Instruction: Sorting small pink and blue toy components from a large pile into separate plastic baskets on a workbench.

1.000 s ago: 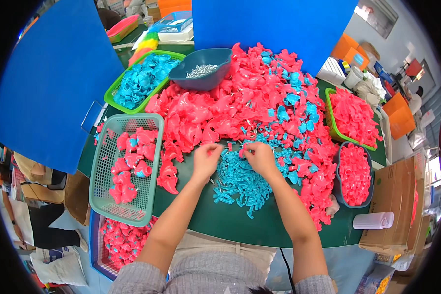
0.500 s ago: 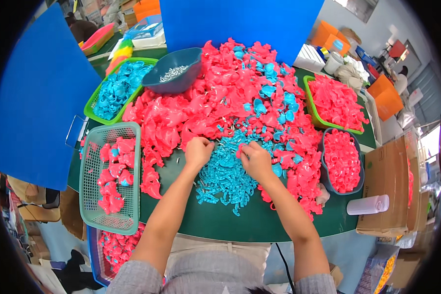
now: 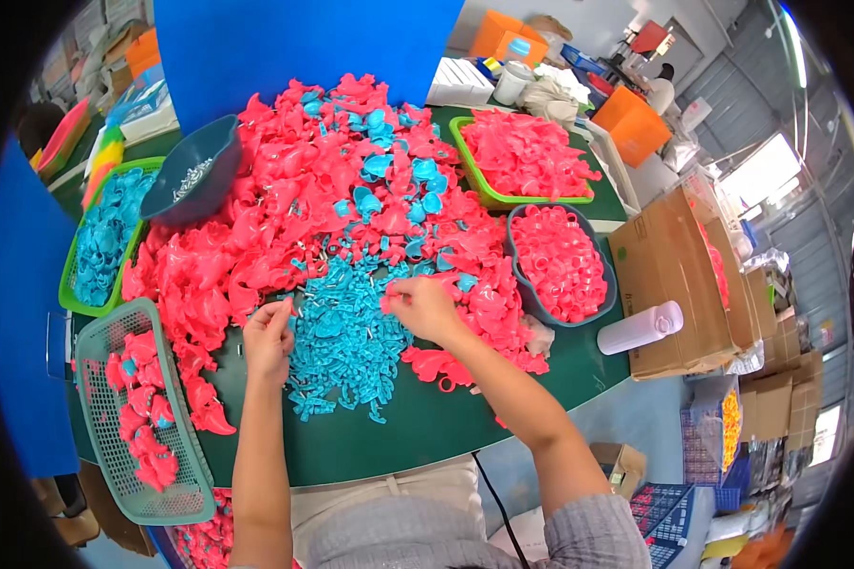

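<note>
My left hand (image 3: 269, 339) is at the left edge of a heap of small blue plastic parts (image 3: 340, 351). Its fingertips are pinched together; whatever they hold is too small to make out. Over the right side of that heap, my right hand (image 3: 425, 308) pinches a small pink plastic piece (image 3: 389, 300) between thumb and fingers. Behind both hands spreads a large mound of glossy pink plastic shells (image 3: 294, 204), with blue cup-shaped pieces (image 3: 365, 201) scattered through it.
A mesh basket (image 3: 194, 446) of pink-and-blue assemblies stands at left. Behind it are a green basket (image 3: 74, 275) of blue shells and a dark bowl (image 3: 223, 175) of metal screws or pins. Right: a green basket (image 3: 489, 194), a bowl of pink rings (image 3: 517, 270), a bottle (image 3: 636, 329), a carton (image 3: 674, 284).
The view has swung right, so the table appears further left. My hands have moved apart, the left one drawing back towards me. The pink piece stays in my right fingers.
</note>
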### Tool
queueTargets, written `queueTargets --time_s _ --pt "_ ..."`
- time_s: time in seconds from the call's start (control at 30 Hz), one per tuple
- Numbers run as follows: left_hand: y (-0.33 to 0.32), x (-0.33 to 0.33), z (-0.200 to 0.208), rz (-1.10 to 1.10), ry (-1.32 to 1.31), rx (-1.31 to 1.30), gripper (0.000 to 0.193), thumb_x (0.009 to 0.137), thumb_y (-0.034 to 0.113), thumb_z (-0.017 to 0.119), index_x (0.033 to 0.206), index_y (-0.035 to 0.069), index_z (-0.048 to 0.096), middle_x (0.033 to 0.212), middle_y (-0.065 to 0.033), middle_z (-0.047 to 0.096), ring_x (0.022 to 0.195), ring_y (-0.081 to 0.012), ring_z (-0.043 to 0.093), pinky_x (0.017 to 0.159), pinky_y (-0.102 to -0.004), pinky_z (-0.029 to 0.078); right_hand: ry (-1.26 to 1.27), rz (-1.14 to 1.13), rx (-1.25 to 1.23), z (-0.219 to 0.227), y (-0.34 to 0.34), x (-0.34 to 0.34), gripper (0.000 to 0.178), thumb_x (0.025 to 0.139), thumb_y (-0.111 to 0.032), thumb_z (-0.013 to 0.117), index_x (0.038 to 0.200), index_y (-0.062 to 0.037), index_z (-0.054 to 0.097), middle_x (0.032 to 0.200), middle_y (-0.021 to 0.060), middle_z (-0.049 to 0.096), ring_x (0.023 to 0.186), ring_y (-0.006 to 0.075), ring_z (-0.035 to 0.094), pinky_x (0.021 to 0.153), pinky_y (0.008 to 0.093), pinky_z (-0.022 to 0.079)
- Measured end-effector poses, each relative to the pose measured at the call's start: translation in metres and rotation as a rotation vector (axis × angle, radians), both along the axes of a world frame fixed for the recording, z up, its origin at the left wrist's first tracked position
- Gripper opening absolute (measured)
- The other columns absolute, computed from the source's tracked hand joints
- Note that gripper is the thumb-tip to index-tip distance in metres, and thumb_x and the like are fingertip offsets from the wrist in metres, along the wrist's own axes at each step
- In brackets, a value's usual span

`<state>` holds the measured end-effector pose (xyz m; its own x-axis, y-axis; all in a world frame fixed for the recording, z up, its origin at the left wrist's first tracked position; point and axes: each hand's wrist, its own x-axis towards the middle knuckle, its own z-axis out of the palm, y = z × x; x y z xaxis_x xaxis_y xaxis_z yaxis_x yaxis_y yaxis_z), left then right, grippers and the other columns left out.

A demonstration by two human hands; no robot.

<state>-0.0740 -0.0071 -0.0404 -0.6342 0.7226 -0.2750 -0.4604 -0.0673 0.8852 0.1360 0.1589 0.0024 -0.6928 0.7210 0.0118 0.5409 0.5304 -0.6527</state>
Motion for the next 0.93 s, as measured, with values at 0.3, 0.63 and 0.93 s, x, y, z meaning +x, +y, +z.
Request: queueTargets --time_s 0.3,0.63,0.93 --pt "-0.039 0.015 0.017 -0.039 -0.481 0.193 0.017 0.100 0.024 0.051 0.089 0.011 0.055 0.072 0.0010 0.052 0.047 -0.0053 0.037 0.040 -0.0196 0.025 -0.138 -0.357 0.481 0.068 0.053 0.068 0.017 0.081 -0.020 0.063 0.088 -0.0059 0.071 0.079 0.0180 0.067 0.075 0.0350 0.066 0.067 0.0426 0.052" --pt "-0.049 0.077 0.016 -0.141 -0.428 0.142 0.004 0.095 0.015 0.060 0.098 0.013 0.059 0.093 -0.0051 0.064 0.080 -0.0142 0.065 0.062 -0.0246 0.050 0.701 -0.395 -0.627 0.096 0.064 0.125 0.031 0.097 -0.023 0.050 0.117 -0.0018 0.061 0.088 0.0075 0.066 0.081 0.0223 0.066 0.068 0.0370 0.053" --pt "-0.015 0.116 0.014 -0.285 -1.090 0.593 0.031 0.098 0.023 0.054 0.128 0.014 0.054 0.119 -0.0115 0.057 0.118 -0.0283 0.052 0.104 -0.0493 0.038 1.186 -0.077 -1.343 0.047 -0.087 0.030 0.058 0.102 -0.042 0.037 0.142 0.0003 0.037 0.136 0.0202 0.049 0.126 0.0301 0.047 0.107 0.0400 0.037"
